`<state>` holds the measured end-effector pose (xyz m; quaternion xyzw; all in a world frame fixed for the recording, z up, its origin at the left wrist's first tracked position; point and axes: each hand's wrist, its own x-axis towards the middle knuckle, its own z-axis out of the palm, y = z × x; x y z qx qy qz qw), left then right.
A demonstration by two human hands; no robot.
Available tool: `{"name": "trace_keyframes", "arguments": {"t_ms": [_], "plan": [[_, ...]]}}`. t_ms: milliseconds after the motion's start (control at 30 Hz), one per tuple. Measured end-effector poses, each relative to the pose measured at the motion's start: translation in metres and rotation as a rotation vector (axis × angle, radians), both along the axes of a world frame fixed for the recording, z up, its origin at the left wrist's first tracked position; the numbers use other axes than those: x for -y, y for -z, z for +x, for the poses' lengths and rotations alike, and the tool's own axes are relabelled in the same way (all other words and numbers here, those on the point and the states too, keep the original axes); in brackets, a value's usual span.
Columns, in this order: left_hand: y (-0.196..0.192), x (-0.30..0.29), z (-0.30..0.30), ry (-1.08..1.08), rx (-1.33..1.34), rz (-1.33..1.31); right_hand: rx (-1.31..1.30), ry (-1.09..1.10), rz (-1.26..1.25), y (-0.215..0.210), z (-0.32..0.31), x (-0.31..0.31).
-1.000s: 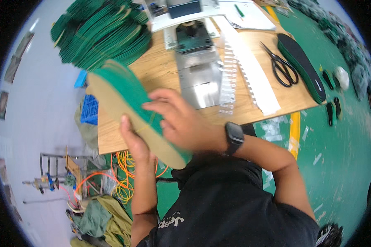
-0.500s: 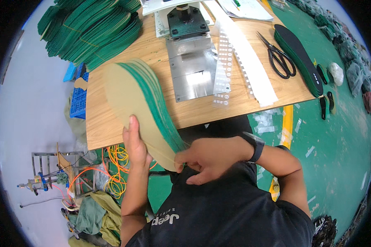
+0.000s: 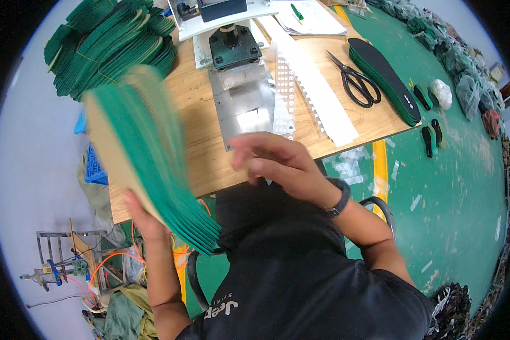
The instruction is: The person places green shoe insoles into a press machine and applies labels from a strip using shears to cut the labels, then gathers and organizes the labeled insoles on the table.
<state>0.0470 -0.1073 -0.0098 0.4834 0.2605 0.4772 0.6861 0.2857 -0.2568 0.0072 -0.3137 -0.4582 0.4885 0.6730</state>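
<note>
Our left hand (image 3: 145, 219) grips a fanned insole stack (image 3: 144, 156), seemingly unbanded; our right hand (image 3: 286, 170) half curls apart, contents unclear. A green pile (image 3: 116, 48) on the table (image 3: 201, 164) is already banded.

Black short-sleeved shirt (image 3: 306, 283), pale chest lettering (image 3: 225, 309), dark right wristband (image 3: 340, 198).

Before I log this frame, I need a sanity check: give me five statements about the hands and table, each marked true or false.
1. The left hand holds a stack of green-and-tan insoles. True.
2. The black scissors lie on the wooden table. True.
3. The right hand grips the black scissors. False: it is apart from them.
4. The thick insole right of the black scissors is white on top. False: its top is black.
5. A green pen lies on white paper. True.
</note>
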Motion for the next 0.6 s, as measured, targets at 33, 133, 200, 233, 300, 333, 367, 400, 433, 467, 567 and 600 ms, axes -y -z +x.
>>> {"name": "trace_keyframes", "arguments": {"t_ms": [33,133,200,233,300,333,367,400,433,467,567,600], "plan": [[0.022,0.004,-0.001,0.000,-0.116,0.111,-0.015,-0.017,0.098,-0.001,-0.007,-0.016],[0.051,0.025,0.004,0.483,0.078,0.047,0.454,-0.286,-0.049,-0.015,-0.006,-0.032],[0.044,0.032,0.007,0.548,0.111,-0.058,0.736,-0.518,-0.154,-0.030,-0.014,-0.040],[0.042,0.030,0.009,0.540,0.126,-0.107,0.737,-0.541,-0.066,-0.028,-0.022,-0.044],[0.029,0.026,0.007,0.465,0.159,-0.173,0.704,-0.377,0.228,-0.030,-0.040,-0.053],[0.023,0.021,0.000,0.405,0.176,-0.196,0.652,-0.198,0.432,-0.039,-0.052,-0.058],[0.015,0.017,-0.006,0.343,0.204,-0.222,0.598,-0.018,0.620,-0.049,-0.058,-0.058],[0.003,0.004,-0.013,0.268,0.226,-0.229,0.697,-0.040,0.419,-0.065,-0.059,-0.056],[-0.003,-0.011,-0.022,0.184,0.256,-0.240,0.798,-0.068,0.207,-0.072,-0.059,-0.056],[-0.018,-0.030,-0.028,0.096,0.274,-0.238,0.826,0.142,0.338,-0.074,-0.060,-0.064],[-0.044,-0.067,-0.052,-0.077,0.114,0.057,1.211,0.161,0.264,-0.088,-0.049,-0.086],[-0.045,-0.069,-0.053,-0.058,-0.042,0.335,1.312,0.169,0.247,-0.074,-0.052,-0.096]]}}
